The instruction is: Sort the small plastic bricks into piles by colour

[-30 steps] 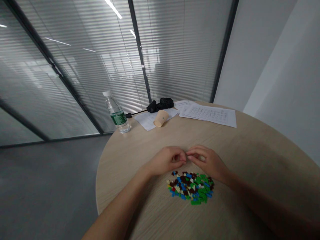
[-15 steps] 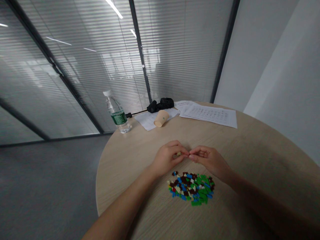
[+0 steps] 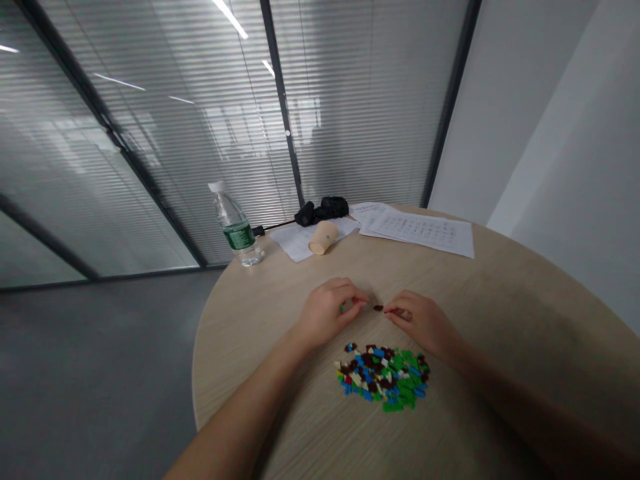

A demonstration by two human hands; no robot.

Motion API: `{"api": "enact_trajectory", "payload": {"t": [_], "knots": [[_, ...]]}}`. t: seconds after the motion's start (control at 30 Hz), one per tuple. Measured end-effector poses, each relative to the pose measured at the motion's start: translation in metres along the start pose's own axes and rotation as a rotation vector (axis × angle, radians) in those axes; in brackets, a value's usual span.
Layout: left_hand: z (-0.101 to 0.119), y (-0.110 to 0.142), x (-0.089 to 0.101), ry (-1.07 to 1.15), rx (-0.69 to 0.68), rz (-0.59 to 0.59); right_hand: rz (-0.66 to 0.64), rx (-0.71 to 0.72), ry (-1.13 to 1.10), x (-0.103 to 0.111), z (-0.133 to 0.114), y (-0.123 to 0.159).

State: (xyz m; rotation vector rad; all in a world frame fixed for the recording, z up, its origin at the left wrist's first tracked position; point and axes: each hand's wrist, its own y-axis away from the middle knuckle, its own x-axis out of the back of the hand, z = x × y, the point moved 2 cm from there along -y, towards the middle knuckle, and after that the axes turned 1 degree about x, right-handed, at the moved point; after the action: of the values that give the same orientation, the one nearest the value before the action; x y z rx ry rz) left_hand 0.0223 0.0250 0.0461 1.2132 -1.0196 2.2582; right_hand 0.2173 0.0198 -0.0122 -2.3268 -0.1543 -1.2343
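Observation:
Over the table, my right hand pinches a small dark brown building brick at its fingertips. My left hand is curled just to the left of that brick, thumb and forefinger close together and apart from the brick. A tiny green piece shows in the gap between the left thumb and fingers; whether the hand holds it I cannot tell. Below both hands lies a loose pile of small building bricks in green, brown, blue, cream, white and red.
On the round wooden table, a water bottle stands at the back left. A paper cup lies on its side on a sheet, beside a black bundled item. Printed sheets lie farther right, before the blinds.
My hands have moved apart from where their fingertips met. The left hand has shifted slightly left, and the brown brick now shows at the right fingertips. The brick pile looks the same.

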Motion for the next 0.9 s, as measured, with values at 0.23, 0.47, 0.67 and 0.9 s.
{"api": "enact_trajectory", "payload": {"t": [0.23, 0.47, 0.67, 0.9], "knots": [[0.0014, 0.0000, -0.0004, -0.026, -0.012, -0.013, 0.023, -0.018, -0.034, -0.0005, -0.0038, -0.0016], [0.0021, -0.0009, 0.0000, -0.056, 0.000, -0.021, 0.050, -0.029, -0.062, -0.0019, -0.0023, -0.0021], [0.0012, -0.0007, -0.0010, -0.071, -0.007, -0.034, 0.081, -0.020, -0.089, -0.0028, -0.0012, -0.0030], [0.0029, -0.0007, 0.0008, -0.069, 0.003, -0.050, 0.066, 0.062, -0.107, -0.0046, -0.0030, -0.0041]]}}
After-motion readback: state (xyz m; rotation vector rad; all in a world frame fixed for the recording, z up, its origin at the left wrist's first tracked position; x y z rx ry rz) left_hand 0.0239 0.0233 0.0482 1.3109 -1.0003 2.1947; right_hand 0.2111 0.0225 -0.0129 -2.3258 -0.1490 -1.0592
